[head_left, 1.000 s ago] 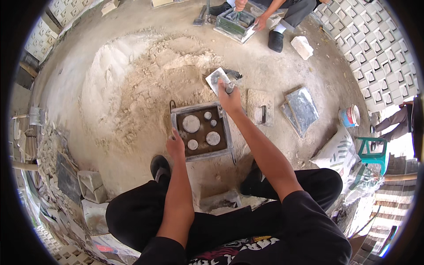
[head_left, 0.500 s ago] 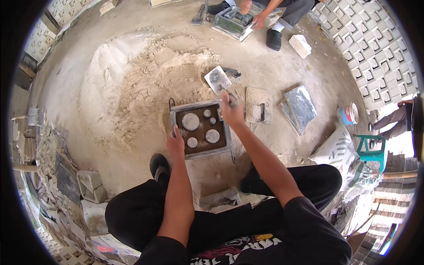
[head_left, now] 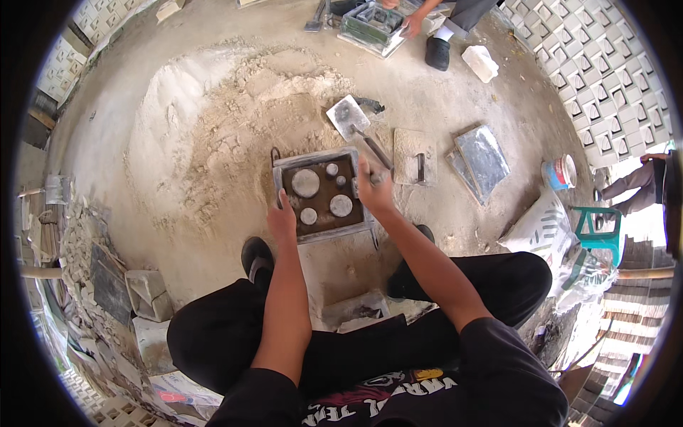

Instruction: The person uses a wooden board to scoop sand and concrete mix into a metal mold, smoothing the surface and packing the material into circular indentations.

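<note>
A square grey mould [head_left: 324, 235] lies on the ground before me, its inside brown with several round pale discs, such as the large disc [head_left: 306, 183]. My left hand [head_left: 282, 219] is closed on the mould's left side, thumb over the rim. At the right rim, my right hand [head_left: 375, 191] is closed and slightly blurred; a small greyish thing shows by its fingers, too unclear to name. Just beyond that hand lies a trowel [head_left: 346, 117] with a square blade, its handle pointing back towards me. A flat board with a handle [head_left: 414, 158] rests right of the trowel.
A heap of pale sand [head_left: 242, 121] spreads beyond the mould. Stacked dark plates [head_left: 480, 164], a bucket [head_left: 559, 173], a white sack [head_left: 537, 231] and a green stool [head_left: 597, 235] stand right. Another person's hand [head_left: 413, 25] works at a second mould [head_left: 371, 28].
My right hand has shifted slightly down beside the rim, and the trowel handle shows more fully beyond it. My left hand keeps its hold. The view has shifted a little.
</note>
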`<state>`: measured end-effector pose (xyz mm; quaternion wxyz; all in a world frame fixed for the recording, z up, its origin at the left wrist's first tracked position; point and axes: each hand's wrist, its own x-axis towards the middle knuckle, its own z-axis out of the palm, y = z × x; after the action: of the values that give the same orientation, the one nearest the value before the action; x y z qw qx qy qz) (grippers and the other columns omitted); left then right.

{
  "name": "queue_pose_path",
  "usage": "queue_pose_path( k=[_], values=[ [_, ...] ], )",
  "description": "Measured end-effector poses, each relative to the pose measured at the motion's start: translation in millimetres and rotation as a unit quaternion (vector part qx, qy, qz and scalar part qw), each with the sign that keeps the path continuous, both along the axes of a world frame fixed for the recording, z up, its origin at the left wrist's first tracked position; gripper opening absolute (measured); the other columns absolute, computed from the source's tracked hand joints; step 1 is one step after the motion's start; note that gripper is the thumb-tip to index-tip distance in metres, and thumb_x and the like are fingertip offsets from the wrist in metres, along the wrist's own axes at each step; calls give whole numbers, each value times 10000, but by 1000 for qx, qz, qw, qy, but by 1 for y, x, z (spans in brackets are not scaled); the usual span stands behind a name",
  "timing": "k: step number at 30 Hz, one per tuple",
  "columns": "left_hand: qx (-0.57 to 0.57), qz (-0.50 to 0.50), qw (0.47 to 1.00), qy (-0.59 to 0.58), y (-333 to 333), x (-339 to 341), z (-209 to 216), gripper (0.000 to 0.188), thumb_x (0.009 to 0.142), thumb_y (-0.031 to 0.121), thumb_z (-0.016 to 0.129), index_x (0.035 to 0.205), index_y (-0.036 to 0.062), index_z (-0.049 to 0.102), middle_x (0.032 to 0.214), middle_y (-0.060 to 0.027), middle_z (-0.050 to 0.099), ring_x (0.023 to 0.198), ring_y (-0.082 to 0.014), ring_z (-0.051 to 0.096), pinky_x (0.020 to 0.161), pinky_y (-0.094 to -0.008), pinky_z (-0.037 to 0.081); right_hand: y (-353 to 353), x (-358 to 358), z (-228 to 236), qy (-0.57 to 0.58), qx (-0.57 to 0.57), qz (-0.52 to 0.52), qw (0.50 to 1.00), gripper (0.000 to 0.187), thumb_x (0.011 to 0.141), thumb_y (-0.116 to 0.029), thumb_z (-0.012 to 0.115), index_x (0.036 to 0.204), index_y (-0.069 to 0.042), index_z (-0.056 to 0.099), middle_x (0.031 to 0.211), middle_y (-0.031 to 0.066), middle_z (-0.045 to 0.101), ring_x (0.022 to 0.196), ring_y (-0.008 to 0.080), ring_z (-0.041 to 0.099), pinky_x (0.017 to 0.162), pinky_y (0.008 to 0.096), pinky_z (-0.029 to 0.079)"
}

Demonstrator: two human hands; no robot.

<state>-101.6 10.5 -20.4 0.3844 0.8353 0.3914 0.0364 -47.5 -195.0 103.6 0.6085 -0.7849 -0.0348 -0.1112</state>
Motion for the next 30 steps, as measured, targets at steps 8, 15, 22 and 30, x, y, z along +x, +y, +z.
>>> queue_pose_path(
  k=[8, 15, 22, 30],
  values=[
    [-21, -5, 999, -31, 4, 2, -9, 717, 897, 653, 414, 961, 2, 707, 908, -230, 686, 922, -428, 639, 804, -517, 490, -5, -9, -2, -32, -11, -1, 999, 472, 977, -297, 552, 627, 19, 519, 506, 32, 446, 522, 80, 368, 468, 350, 315],
    [-5, -6, 1000, -1, 5, -2, -16, 728, 892, 666, 410, 990, 7, 703, 965, -228, 681, 955, -410, 635, 821, -519, 491, -14, -32, -5, 54, 30, -35, 997, 491, 961, -303, 582, 590, 7, 502, 507, 17, 463, 512, 87, 380, 460, 347, 321],
    [4, 0, 1000, 0, 9, 2, -18, 701, 903, 639, 428, 968, -1, 707, 874, -224, 687, 898, -410, 649, 771, -515, 494, -2, -48, 15, 41, 25, -36, 998, 497, 988, -339, 541, 568, -104, 416, 531, -68, 371, 496, 36, 318, 445, 263, 250],
    [-14, -3, 1000, -9, 3, -2, -4, 704, 899, 648, 425, 998, 9, 704, 919, -235, 681, 945, -411, 634, 810, -510, 483, 11, -62, 11, 108, 90, -71, 987, 472, 981, -322, 553, 578, -98, 452, 540, -60, 415, 499, 38, 353, 451, 258, 265]
  ],
)
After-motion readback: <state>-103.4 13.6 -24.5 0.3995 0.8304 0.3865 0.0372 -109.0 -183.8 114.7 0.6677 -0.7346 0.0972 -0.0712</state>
